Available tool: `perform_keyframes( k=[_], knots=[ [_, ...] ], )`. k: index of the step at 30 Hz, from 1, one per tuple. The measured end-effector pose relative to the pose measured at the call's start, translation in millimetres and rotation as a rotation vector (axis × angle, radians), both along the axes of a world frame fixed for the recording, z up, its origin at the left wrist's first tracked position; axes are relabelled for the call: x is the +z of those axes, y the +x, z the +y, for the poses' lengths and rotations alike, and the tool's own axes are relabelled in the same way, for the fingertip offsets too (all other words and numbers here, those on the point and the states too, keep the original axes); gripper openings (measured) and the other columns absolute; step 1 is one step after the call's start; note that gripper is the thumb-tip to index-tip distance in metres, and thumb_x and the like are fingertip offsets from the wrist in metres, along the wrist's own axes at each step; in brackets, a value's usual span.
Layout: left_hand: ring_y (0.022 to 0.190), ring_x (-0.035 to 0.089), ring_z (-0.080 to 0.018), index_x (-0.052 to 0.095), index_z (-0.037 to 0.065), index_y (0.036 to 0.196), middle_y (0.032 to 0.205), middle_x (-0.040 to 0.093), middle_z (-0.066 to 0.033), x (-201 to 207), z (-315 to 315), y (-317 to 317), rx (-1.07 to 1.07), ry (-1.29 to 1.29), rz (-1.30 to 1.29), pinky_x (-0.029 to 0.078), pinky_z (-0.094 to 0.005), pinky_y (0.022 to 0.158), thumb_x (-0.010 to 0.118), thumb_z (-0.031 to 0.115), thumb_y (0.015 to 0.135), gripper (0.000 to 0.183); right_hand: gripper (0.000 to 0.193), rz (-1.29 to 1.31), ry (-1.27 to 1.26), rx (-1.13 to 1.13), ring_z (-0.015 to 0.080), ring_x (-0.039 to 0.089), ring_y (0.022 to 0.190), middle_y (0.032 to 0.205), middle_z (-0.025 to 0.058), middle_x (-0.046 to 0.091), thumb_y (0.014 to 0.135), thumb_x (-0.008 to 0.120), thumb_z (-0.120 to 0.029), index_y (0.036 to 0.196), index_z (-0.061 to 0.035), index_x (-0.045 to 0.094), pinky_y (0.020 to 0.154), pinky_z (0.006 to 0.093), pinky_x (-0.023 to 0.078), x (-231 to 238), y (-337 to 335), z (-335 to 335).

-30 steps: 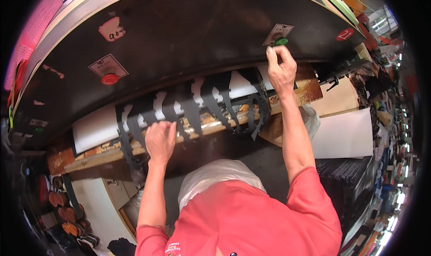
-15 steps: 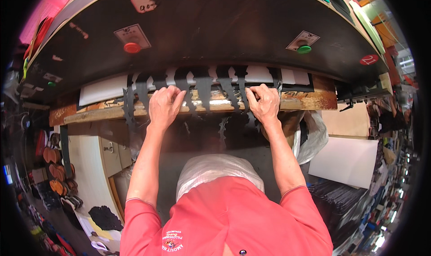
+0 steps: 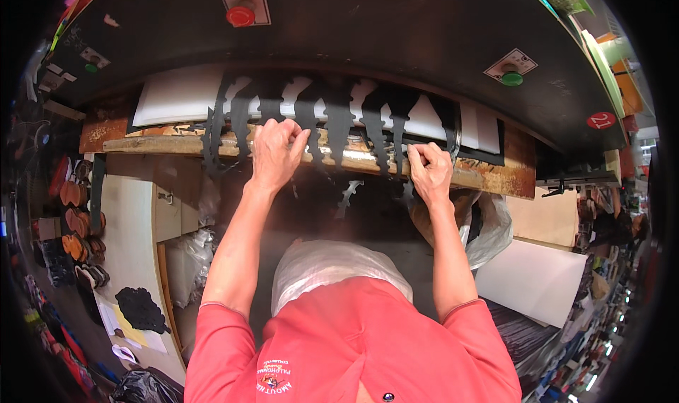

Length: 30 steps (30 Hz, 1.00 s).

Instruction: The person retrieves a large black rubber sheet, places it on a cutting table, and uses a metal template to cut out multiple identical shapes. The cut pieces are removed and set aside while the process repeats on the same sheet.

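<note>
A black sheet with wavy-edged cut-outs lies on a white board, and its strips hang over the front edge of a worn wooden block. My left hand is closed in a pinch at the hanging strips, left of the middle. Further right, my right hand pinches at the strips near the sheet's right side. Both fingertips hide exactly where the material is gripped. The strips' lower ends dangle below the block, in front of a dark gap.
Above the sheet looms a dark machine head with a red button and a green button. A clear plastic bag hangs at right, over a white panel. To the left stands a light cabinet beside stacked soles.
The view has shifted, so the machine head and block sit differently in the picture. More of the white board shows behind the strips. Both hands remain pinched at the black sheet.
</note>
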State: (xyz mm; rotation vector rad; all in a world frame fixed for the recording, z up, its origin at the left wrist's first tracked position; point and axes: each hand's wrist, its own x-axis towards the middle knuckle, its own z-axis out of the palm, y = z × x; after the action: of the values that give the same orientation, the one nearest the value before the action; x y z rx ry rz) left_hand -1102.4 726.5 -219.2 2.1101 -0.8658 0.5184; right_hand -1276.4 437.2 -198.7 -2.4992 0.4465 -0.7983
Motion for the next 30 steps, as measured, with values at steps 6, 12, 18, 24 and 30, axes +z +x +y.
perform_keyframes(
  k=[6, 12, 18, 24, 30],
  knots=[
    [0.077, 0.060, -0.0304, 0.067, 0.008, 0.084, 0.077, 0.064, -0.0070, 11.3, 7.4, -1.7, -0.061, 0.061, 0.055, 0.044, -0.0441, 0.075, 0.082, 0.013, 0.091, 0.017, 0.019, -0.196, 0.699, -0.214, 0.0075, 0.063, 0.073, 0.083, -0.0003, 0.073, 0.105, 0.076, -0.018, 0.109, -0.0006, 0.081, 0.068, 0.0257, 0.051, 37.3, -14.1, -10.9],
    [0.084, 0.072, -0.0392, 0.069, 0.000, 0.092, 0.083, 0.072, -0.0171, 39.8, 34.0, 35.9, -0.277, 0.308, 0.546, 0.056, -0.0501, 0.073, 0.076, 0.009, 0.096, 0.012, 0.040, 0.009, 0.127, 0.007, 0.0294, 0.066, 0.126, 0.133, 0.0194, 0.069, 0.092, 0.083, -0.013, 0.128, 0.0039, 0.074, 0.111, 0.0392, 0.050, 68.6, 81.4, 27.5],
    [0.130, 0.065, -0.0423, 0.069, 0.000, 0.130, 0.135, 0.070, -0.0236, 34.7, -5.9, 141.6, -0.223, -0.031, 0.143, 0.052, -0.0491, 0.111, 0.068, 0.005, 0.101, 0.029, 0.107, 0.329, -0.003, 0.067, 0.0522, 0.045, 0.148, 0.159, 0.0418, 0.042, 0.075, 0.095, -0.045, 0.157, 0.0066, 0.049, 0.124, 0.0520, 0.040, 41.0, 225.3, 93.4],
    [0.151, 0.050, -0.0409, 0.060, -0.005, 0.144, 0.156, 0.059, -0.0229, -0.6, -31.1, 161.3, -0.189, 0.164, 0.052, 0.035, -0.0547, 0.128, 0.070, 0.009, 0.099, 0.048, 0.100, 0.338, -0.065, 0.008, 0.0545, 0.045, 0.143, 0.160, 0.0424, 0.039, 0.065, 0.089, -0.035, 0.153, -0.0003, 0.059, 0.119, 0.0533, 0.045, 30.0, 250.8, 102.1],
    [0.150, 0.051, -0.0413, 0.062, -0.004, 0.142, 0.155, 0.060, -0.0225, -5.5, -26.1, 159.1, -0.197, 0.198, 0.094, 0.035, -0.0554, 0.128, 0.072, 0.012, 0.099, 0.047, 0.104, 0.255, 0.758, 0.071, 0.0358, 0.056, 0.143, 0.155, 0.0270, 0.056, 0.065, 0.091, -0.033, 0.157, 0.0005, 0.056, 0.119, 0.0426, 0.045, 65.1, 240.8, 66.2]
  ],
)
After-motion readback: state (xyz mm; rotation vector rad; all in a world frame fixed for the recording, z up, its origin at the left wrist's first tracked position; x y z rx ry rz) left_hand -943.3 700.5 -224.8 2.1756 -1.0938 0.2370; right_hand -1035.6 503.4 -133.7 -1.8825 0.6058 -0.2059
